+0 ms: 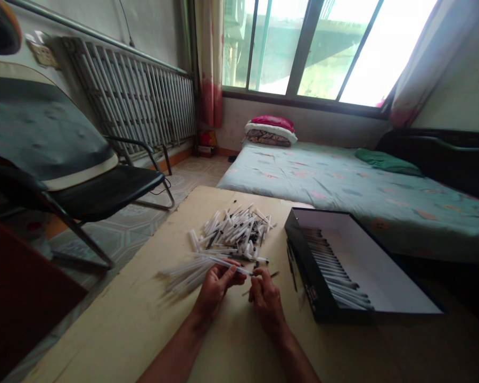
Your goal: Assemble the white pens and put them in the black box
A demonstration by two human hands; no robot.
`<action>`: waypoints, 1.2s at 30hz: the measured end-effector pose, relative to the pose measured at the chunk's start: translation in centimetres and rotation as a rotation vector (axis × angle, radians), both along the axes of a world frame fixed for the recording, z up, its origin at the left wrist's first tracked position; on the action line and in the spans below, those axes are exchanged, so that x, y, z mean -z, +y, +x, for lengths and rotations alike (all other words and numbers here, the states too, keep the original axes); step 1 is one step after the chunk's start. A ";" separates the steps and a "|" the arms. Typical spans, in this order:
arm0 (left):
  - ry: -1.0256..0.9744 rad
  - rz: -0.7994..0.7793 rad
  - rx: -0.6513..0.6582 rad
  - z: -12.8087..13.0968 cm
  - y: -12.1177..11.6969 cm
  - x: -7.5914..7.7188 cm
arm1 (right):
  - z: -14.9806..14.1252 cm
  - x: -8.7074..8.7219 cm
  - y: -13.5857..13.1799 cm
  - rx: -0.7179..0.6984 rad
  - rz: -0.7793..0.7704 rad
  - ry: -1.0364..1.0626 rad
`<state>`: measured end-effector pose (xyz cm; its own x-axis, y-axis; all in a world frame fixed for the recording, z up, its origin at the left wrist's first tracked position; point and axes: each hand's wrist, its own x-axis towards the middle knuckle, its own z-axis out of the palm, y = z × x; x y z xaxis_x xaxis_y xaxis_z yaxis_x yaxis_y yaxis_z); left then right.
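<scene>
Between thumb and fingers, my left hand point(219, 283) holds a white pen point(239, 269) that points to the right. My right hand point(265, 298) is closed at the pen's dark right end, its fingertips pinching there; whether a separate small part sits in them is hidden. Just beyond both hands lies a loose pile of white pen barrels and dark pen parts point(239, 230). Left of my left hand, more white barrels point(183, 275) lie side by side, somewhat blurred. To the right stands a black box point(314, 295) with a row of pens point(335, 268) along its left side.
All this rests on a pale yellow table point(123, 319). Behind it is a bed point(303, 170) with folded bedding point(270, 131). A black chair point(91, 191) stands at the left, near a metal rail frame point(139, 90). Dark thin pieces point(291, 263) lie against the box's left side.
</scene>
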<state>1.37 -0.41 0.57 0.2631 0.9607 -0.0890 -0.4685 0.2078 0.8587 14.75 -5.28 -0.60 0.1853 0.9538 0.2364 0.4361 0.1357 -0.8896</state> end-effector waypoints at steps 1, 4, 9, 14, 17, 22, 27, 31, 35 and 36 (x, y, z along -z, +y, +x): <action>0.005 0.003 0.007 0.0 0.0 0.0 | 0.0 0.0 0.0 0.003 -0.008 -0.007; 0.022 0.021 0.029 0.0 -0.1 0.0 | 0.0 0.1 0.0 0.005 -0.018 -0.015; 0.014 0.009 -0.004 0.0 0.0 0.0 | 0.0 0.1 0.1 -0.001 0.001 0.000; 0.024 0.019 0.024 0.0 0.1 0.1 | 0.0 0.1 0.1 0.005 -0.008 -0.029; 0.032 0.027 0.031 0.0 0.1 0.2 | 0.0 0.1 0.1 0.014 -0.007 -0.034; 0.076 0.078 0.034 0.0 0.0 0.0 | -0.1 -0.4 -0.2 0.001 0.041 -0.027; 0.206 0.192 0.097 0.3 -0.1 -0.3 | -0.1 -0.7 -0.3 -0.043 0.180 -0.140; 0.267 0.198 0.011 0.8 -0.5 -0.4 | 0.3 -0.4 -0.2 0.112 0.150 -0.113; 0.473 0.259 -0.065 1.3 -0.9 -1.4 | 0.7 0.2 0.1 0.278 0.084 0.105; 0.524 0.288 -0.069 1.5 -0.7 -1.7 | 0.8 0.3 0.2 0.287 0.075 0.154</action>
<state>2.85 -1.10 2.26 0.1910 0.9786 0.0763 0.0282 -0.0832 0.9961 15.57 -5.05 -0.91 0.4827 0.8386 0.2525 0.3273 0.0947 -0.9402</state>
